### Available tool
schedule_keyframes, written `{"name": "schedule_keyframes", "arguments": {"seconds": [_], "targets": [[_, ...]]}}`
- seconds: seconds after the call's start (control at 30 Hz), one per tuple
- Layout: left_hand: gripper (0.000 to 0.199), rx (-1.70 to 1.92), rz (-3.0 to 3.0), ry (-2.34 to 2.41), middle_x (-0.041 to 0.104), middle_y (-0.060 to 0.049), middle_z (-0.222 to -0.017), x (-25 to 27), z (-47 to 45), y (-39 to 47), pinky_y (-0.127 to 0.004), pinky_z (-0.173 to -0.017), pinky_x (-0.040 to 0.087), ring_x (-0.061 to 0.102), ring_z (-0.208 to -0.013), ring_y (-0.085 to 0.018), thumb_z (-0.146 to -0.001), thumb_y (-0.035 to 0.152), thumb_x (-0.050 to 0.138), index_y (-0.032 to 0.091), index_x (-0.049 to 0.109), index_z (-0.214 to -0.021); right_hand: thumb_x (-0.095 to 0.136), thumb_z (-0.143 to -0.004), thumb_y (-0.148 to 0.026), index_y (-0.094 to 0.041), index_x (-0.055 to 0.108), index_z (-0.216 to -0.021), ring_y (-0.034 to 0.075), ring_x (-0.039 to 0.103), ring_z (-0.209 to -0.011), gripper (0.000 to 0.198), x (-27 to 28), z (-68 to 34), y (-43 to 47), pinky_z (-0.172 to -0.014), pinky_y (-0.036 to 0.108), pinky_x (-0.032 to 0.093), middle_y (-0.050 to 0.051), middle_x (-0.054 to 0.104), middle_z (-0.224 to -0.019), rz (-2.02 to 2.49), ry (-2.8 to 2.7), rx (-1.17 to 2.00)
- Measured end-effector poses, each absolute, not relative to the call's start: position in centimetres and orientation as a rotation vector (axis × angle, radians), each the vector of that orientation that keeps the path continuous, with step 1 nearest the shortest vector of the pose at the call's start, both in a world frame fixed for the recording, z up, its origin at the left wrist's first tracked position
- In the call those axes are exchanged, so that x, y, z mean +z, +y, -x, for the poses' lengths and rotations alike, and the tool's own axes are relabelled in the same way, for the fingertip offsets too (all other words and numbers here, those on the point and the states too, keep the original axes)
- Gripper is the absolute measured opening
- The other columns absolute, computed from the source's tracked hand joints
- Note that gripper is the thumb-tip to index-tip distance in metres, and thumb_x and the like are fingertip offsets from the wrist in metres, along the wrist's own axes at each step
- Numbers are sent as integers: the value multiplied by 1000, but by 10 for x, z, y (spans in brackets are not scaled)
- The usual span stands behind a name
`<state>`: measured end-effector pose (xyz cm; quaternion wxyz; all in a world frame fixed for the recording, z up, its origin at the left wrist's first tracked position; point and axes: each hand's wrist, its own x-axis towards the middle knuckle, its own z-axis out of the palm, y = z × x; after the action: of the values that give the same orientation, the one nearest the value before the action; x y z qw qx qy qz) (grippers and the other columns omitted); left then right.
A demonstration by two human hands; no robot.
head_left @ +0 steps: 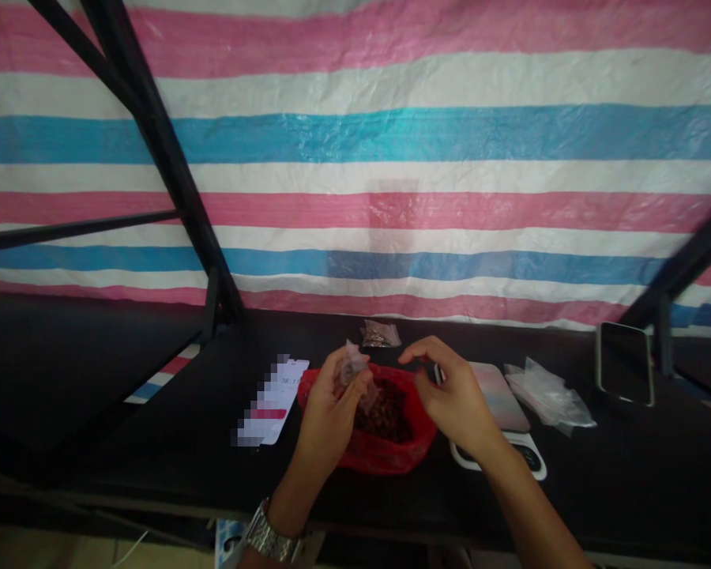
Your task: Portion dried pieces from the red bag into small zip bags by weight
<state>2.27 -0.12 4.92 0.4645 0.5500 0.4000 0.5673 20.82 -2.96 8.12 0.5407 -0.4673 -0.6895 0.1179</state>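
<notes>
My left hand (335, 395) is closed around a small clear plastic bag (351, 365), holding it over the left side of a red plastic bag (394, 458). Dark brown, crumbly pieces (391, 411) fill the open red bag; I cannot make out their kind. Over the red bag's right rim hovers my right hand (450, 395), thumb and forefinger curved but apart, with nothing visible between them. Just behind the hands lies a small clear bag of brown pieces (381, 333).
Right of the red bag is a digital scale (501, 399), partly behind my right forearm. Beyond it lie clear plastic bags (550, 395) and a dark-screened phone (625, 365). A lit phone (281, 403) lies left. Black metal bars (178, 182) rise before a striped sheet (426, 134).
</notes>
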Motion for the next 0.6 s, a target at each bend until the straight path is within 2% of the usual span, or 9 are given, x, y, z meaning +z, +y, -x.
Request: {"name": "schedule_keyframes", "arguments": {"seconds": [0.13, 0.23, 0.33, 0.47, 0.53, 0.6], "targets": [[57, 1345, -1429, 963, 80, -12, -127, 48, -22, 1, -43, -108, 56, 75, -120, -29, -86, 47, 74, 20, 64, -135, 47, -79, -2, -24, 69, -92, 20, 68, -95, 34, 81, -205, -28, -88, 34, 52, 2, 71, -94, 1077, -1639, 271], [62, 1318, -1466, 940, 77, -14, -136, 46, -20, 2, -47, -116, 52, 71, -129, -32, -87, 50, 73, 19, 64, -139, 48, -77, -1, -24, 70, -98, 21, 69, -101, 39, 78, -202, -27, -94, 36, 53, 3, 74, -101, 1065, -1669, 302], [61, 1315, -1505, 918, 67, -14, -152, 45, -19, 3, -49, -125, 43, 60, -144, -32, -89, 51, 72, 20, 64, -142, 50, -77, 0, -24, 70, -115, 22, 69, -112, 48, 73, -199, -26, -104, 41, 53, 5, 76, -117, 1112, -1695, 365], [56, 1257, -1594, 873, 56, -12, -164, 42, -18, 4, -47, -130, 36, 49, -154, -30, -95, 49, 68, 22, 65, -145, 59, -89, -10, -23, 64, -140, 25, 68, -123, 53, 68, -195, -28, -111, 46, 51, 9, 74, -134, 1173, -1746, 453], [55, 1238, -1633, 839, 57, -11, -162, 40, -18, 4, -46, -131, 34, 49, -154, -29, -97, 48, 66, 22, 65, -146, 62, -92, -14, -23, 66, -140, 27, 69, -122, 49, 68, -194, -27, -111, 47, 51, 10, 75, -134, 1196, -1775, 469], [58, 1240, -1635, 824, 58, -11, -162, 40, -19, 3, -45, -131, 34, 49, -154, -28, -98, 50, 65, 23, 62, -149, 64, -93, -13, -24, 72, -129, 27, 71, -116, 39, 70, -193, -26, -108, 46, 51, 8, 78, -126, 1235, -1782, 475]]}}
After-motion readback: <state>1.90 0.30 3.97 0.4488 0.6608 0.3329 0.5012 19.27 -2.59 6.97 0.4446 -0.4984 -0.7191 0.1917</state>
